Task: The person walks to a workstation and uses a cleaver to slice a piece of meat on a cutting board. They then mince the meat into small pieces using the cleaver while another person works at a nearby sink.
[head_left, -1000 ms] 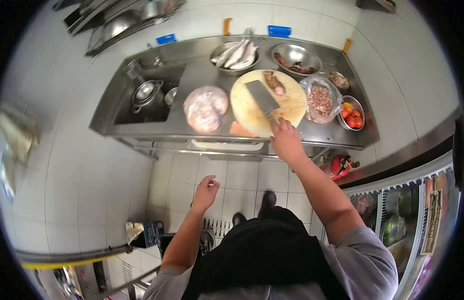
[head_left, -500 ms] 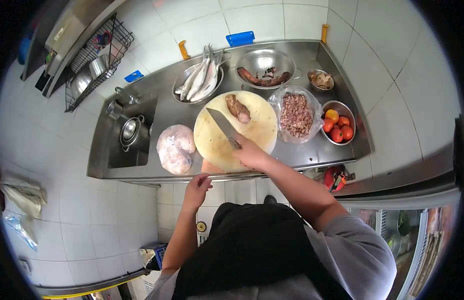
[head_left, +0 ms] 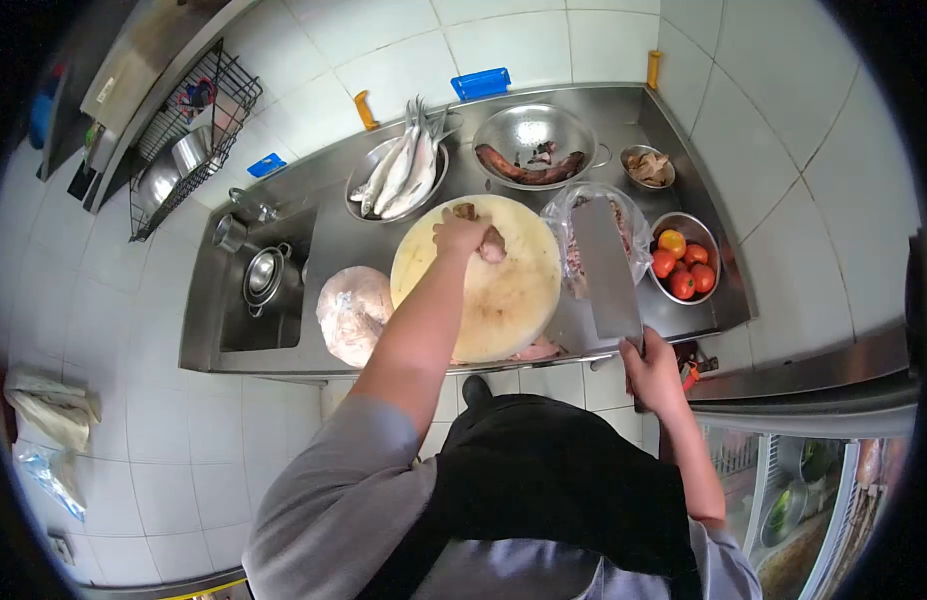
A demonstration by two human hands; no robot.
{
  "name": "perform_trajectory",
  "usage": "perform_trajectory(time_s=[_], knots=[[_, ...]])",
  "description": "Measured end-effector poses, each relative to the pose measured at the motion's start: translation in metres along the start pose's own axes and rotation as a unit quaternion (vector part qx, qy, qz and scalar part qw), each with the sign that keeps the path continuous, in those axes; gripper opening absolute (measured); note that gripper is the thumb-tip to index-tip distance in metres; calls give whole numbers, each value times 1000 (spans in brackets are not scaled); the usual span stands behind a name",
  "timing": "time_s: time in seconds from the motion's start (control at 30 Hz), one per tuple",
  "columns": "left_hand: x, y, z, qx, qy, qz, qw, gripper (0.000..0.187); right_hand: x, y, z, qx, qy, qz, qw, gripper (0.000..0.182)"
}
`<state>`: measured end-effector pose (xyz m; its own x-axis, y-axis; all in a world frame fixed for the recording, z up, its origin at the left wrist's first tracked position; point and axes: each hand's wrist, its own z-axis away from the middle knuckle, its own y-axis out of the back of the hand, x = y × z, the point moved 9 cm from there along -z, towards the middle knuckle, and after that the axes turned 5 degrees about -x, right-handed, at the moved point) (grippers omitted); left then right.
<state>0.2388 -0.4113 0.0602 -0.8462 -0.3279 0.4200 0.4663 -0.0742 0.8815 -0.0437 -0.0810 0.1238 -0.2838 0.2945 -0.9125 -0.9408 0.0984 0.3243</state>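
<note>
My left hand point(head_left: 460, 235) is closed over the brown piece of meat point(head_left: 493, 246) on the round yellowish cutting board point(head_left: 504, 310); the meat shows on either side of the fingers. In my right hand point(head_left: 652, 372) is the handle of a wide cleaver point(head_left: 606, 270), held at the counter's front edge, right of the board. Its blade points away from me and partly covers the plastic bag of chopped meat point(head_left: 576, 225).
Behind the board stand a bowl of fish point(head_left: 409, 170) and a colander point(head_left: 524, 122) with dark meat strips. To the right are a bowl of tomatoes point(head_left: 683, 284) and a small bowl point(head_left: 648, 168). A bagged pale item point(head_left: 352, 312) and the sink point(head_left: 274, 335) lie left.
My left hand has moved from below the counter edge onto the meat. My right hand has carried the cleaver from the board to the right, and the blade now shows broad side up.
</note>
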Motion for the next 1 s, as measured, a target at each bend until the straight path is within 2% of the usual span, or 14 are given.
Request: perform_trajectory(time_s=[0.03, 0.1, 0.17, 0.27, 0.37, 0.4, 0.43, 0.5, 0.57, 0.6, 0.63, 0.67, 0.83, 1.0], knots=[[6, 1, 4, -1, -2, 1, 1000, 86, 9, 1, 7, 0, -1, -22, 1000, 19], [18, -19, 18, -120, -48, -16, 992, 101, 25, 1, 22, 0, -14, -51, 999, 18], [17, -21, 36, -152, -76, -18, 985, 99, 37, 4, 27, -3, -30, -83, 996, 16], [8, -31, 76, -189, -232, -92, 950, 90, 54, -3, 31, -36, -61, -81, 994, 15], [-17, -24, 113, -264, -261, -84, 925, 90, 49, -15, 19, -70, -48, -67, 994, 14], [-22, -9, 123, -194, -297, -28, 935, 66, 49, -22, 12, -87, -43, -70, 993, 15], [-34, -8, 126, -192, -290, -25, 937, 66, 45, -29, 7, -94, -43, -67, 992, 15], [-54, 10, 124, -144, -256, 148, 944, 37, 32, -47, -7, -119, -31, -156, 980, 15], [-68, 15, 143, -111, -268, 189, 938, 29, 38, -65, -23, -153, -23, -113, 982, 19], [-71, 20, 156, -78, -293, 229, 925, 21, 22, -65, -30, -124, 59, -38, 990, 21], [-74, 15, 160, -76, -288, 230, 927, 21, -1, -65, -39, -88, 148, 38, 984, 23], [-71, 15, 169, -31, -327, 191, 925, 21, -16, -73, -36, -179, 2, 7, 984, 22], [-73, 5, 190, 83, -383, 173, 903, 18, -17, -88, -43, -211, -23, -12, 977, 17], [-72, 5, 190, 86, -390, 175, 900, 18, -11, -97, -48, -253, -45, 21, 966, 16]])
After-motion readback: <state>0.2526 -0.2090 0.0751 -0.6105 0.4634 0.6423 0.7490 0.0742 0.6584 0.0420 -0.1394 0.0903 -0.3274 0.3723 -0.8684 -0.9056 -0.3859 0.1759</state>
